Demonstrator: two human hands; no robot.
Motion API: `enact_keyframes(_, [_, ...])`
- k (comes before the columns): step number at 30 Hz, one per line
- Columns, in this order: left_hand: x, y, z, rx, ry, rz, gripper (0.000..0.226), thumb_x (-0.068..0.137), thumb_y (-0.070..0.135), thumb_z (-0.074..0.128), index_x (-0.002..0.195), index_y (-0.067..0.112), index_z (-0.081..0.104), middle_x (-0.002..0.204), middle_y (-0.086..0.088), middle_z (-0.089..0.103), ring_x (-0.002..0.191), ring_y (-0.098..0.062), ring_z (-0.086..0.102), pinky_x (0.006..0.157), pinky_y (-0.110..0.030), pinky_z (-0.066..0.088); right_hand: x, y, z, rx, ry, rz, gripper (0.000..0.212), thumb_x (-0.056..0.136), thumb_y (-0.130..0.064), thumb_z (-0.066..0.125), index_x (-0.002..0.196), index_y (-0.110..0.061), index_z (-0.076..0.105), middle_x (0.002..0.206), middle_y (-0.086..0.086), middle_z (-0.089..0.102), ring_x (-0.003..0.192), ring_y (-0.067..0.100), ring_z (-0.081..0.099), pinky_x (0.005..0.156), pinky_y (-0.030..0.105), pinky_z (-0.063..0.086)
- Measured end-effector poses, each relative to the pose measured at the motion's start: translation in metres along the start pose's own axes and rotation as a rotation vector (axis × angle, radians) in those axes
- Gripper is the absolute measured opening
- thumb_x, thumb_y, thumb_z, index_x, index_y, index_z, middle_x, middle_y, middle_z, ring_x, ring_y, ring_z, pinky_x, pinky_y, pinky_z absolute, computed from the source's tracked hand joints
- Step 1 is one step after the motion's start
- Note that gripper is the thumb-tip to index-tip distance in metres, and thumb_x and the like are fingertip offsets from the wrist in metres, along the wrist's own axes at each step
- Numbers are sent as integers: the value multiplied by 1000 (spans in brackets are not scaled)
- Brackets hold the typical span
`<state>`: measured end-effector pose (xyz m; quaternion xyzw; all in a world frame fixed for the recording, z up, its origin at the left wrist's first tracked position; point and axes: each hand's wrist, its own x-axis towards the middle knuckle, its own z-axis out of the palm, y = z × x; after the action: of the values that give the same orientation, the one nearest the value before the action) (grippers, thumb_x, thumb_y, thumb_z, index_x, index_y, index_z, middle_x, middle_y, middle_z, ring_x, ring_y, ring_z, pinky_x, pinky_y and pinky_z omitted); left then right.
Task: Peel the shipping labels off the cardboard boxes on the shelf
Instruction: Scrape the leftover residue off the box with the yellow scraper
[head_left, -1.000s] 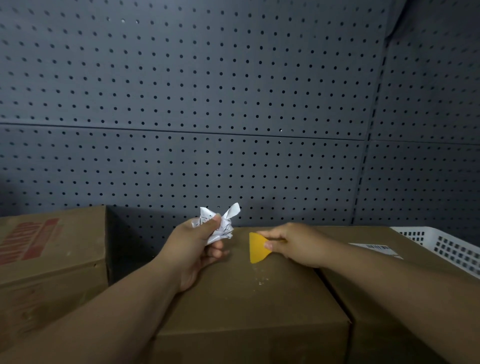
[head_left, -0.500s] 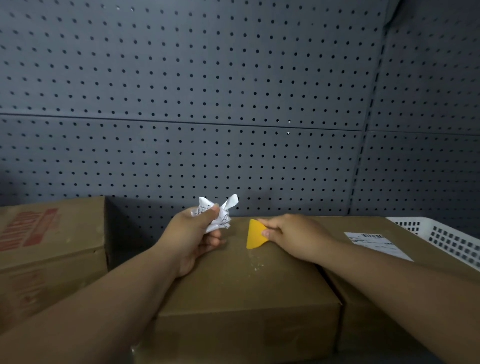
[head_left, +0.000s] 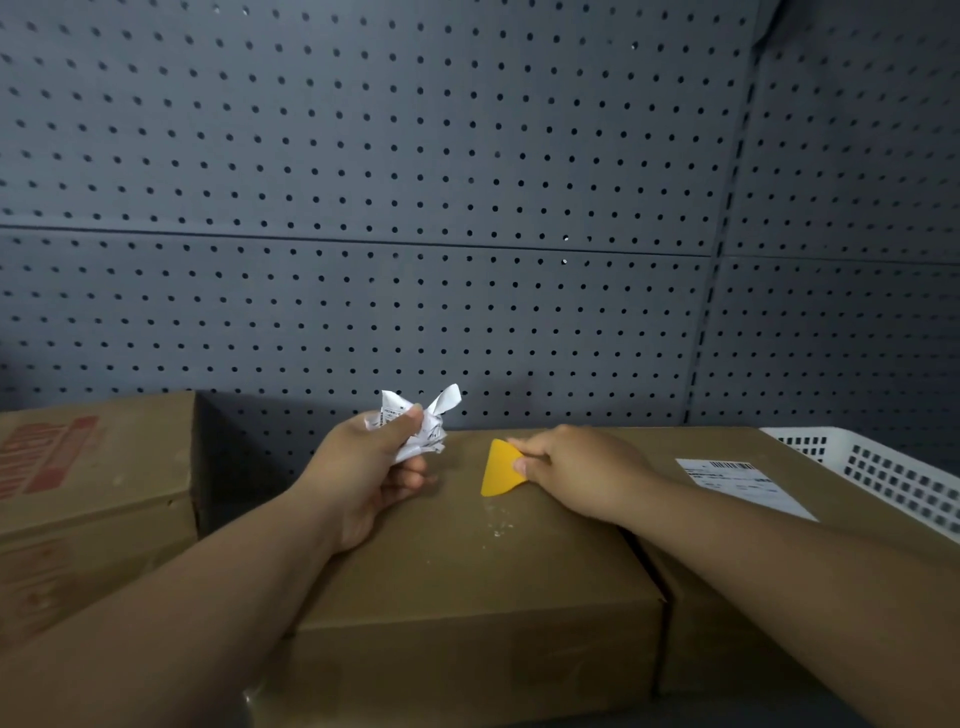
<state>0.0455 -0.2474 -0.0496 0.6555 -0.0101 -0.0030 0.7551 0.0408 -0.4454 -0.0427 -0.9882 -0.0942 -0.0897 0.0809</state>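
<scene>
My left hand (head_left: 363, 478) grips a crumpled white shipping label (head_left: 423, 423) above the far left part of the middle cardboard box (head_left: 467, 582). My right hand (head_left: 576, 470) pinches a yellow plastic scraper (head_left: 498, 467) whose edge rests on that box's top. Small white scraps of label lie on the top just in front of the scraper. The box to the right (head_left: 727, 597) carries a flat white shipping label (head_left: 743, 486) with a barcode, beyond my right forearm.
A third cardboard box (head_left: 88, 493) with red print stands at the left, separated by a dark gap. A white perforated plastic basket (head_left: 893, 473) sits at the far right. Grey pegboard (head_left: 415, 208) forms the back wall.
The view has tilted so more of the right box's label shows. Both hands keep their grips and have barely moved over the middle box.
</scene>
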Motion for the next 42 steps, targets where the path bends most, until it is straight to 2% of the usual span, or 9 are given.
enact_keyframes(10, [0,0,0,10,11,-1,22,95,29,56,84,10,58,46,-1,52,36,-9,47,93,-45,49,-7,5,-4,-8,11,58,43,100,-41,32,143,-38,32,151,-3,34,136,20,35,103,36,37])
enact_keyframes(16, [0,0,-1,12,6,5,22,95,29,56,86,9,57,46,-1,52,37,-10,48,91,-44,51,-21,2,-9,-17,-39,5,43,100,-43,33,142,-40,33,151,-4,32,137,18,31,101,34,35])
enact_keyframes(22, [-1,0,-1,20,2,8,21,95,29,56,87,10,58,48,-2,53,37,-10,48,92,-46,49,-40,-3,-9,-26,-49,-58,42,99,-46,32,140,-45,31,147,-7,39,137,20,31,104,36,35])
enact_keyframes(25, [-2,0,0,17,4,10,21,95,29,55,87,10,59,47,-1,53,37,-9,48,91,-45,48,-38,3,-14,-72,16,-4,43,99,-44,31,142,-42,31,147,-7,39,132,16,38,96,33,40])
enact_keyframes(28, [-2,0,-1,20,4,13,21,95,29,55,88,9,59,47,-1,53,37,-9,48,91,-45,49,-46,0,-11,-78,-2,-26,44,100,-44,29,144,-41,28,146,-6,41,135,18,35,101,34,36])
enact_keyframes(32, [-2,1,-1,32,11,19,22,95,30,56,86,11,58,47,-1,54,37,-9,48,70,-33,50,-49,-1,-15,-126,28,-21,45,100,-44,28,145,-38,26,144,-6,43,132,16,38,97,33,39])
enact_keyframes(34, [-3,1,-1,35,10,21,22,95,29,55,87,10,58,48,-1,54,37,-9,48,65,-30,49,-54,-3,-15,-140,10,-30,46,101,-44,26,146,-36,26,142,-5,45,132,17,38,103,33,33])
enact_keyframes(38, [-2,1,-1,19,6,20,22,95,29,56,85,10,58,47,-1,54,37,-9,48,79,-38,52,-61,-8,-17,-155,44,-54,46,100,-45,26,145,-38,25,142,-6,46,133,17,38,104,31,31])
enact_keyframes(42, [-2,0,-2,27,0,18,22,95,30,56,86,10,59,47,-1,54,36,-9,48,73,-34,52,-66,-11,-16,-148,38,-44,46,100,-44,25,146,-36,25,139,-5,49,128,16,42,98,31,37])
